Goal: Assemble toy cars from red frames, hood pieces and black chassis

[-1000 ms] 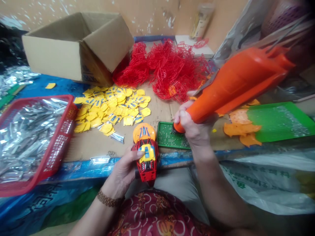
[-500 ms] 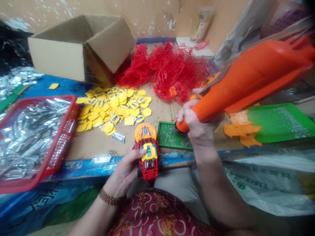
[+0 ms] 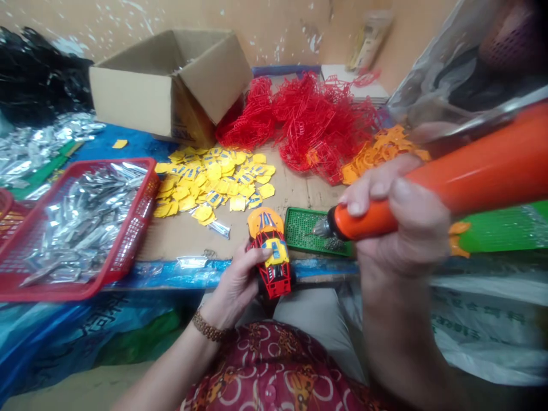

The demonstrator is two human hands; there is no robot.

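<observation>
My left hand (image 3: pixel 242 277) is closed around a toy car (image 3: pixel 274 260) at the table's front edge, its thumb lying on the yellow roof piece. The car has an orange front, a red cage frame and dark wheels. In my right hand (image 3: pixel 394 211) is an orange electric screwdriver (image 3: pixel 466 171), gripped near its nose and held aslant. Its metal tip points left, over a small green tray (image 3: pixel 299 228) holding many tiny metal screws. From this view I cannot tell whether the tip touches the screws. The car sits just left of the tray.
Yellow pieces (image 3: pixel 214 177) lie heaped behind the car. Farther back are tangled red frames (image 3: pixel 312 125) and orange parts (image 3: pixel 381 151). A red basket (image 3: pixel 148 188) of silvery parts stands left, with an open cardboard box (image 3: pixel 132 103) behind. Another green tray (image 3: pixel 500 228) is at right.
The screwdriver has swung from a steep slant to a flatter one, its tip now showing over the tray. My left hand still holds the car. The whole view has shifted somewhat.
</observation>
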